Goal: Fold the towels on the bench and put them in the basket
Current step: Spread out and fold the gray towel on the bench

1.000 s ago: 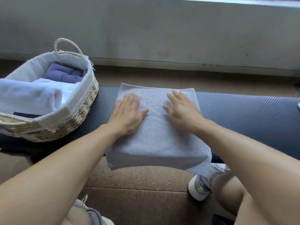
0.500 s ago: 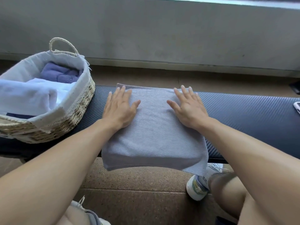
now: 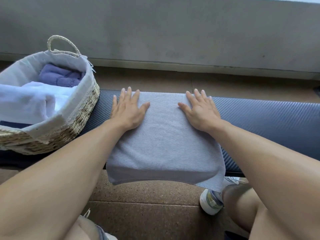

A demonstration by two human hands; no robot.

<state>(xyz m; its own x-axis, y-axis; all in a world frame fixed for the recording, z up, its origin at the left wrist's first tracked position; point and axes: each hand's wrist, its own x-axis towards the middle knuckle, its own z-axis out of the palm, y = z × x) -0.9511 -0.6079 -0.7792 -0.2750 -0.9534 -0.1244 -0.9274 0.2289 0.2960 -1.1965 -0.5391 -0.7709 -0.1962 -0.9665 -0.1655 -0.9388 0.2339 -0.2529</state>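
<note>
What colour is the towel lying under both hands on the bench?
Light grey, finely ribbed: the towel shows best in the head view, the only one.

Both flat palms slide outward and away from the body across the folded pale grey cloth towel (image 3: 164,135), spreading well apart. The left hand (image 3: 128,110) now sits at the towel's far left corner, its outer fingers over the dark ribbed surface (image 3: 268,122); the right hand (image 3: 200,110) reaches the far right corner, fingertips at the far edge.
</note>
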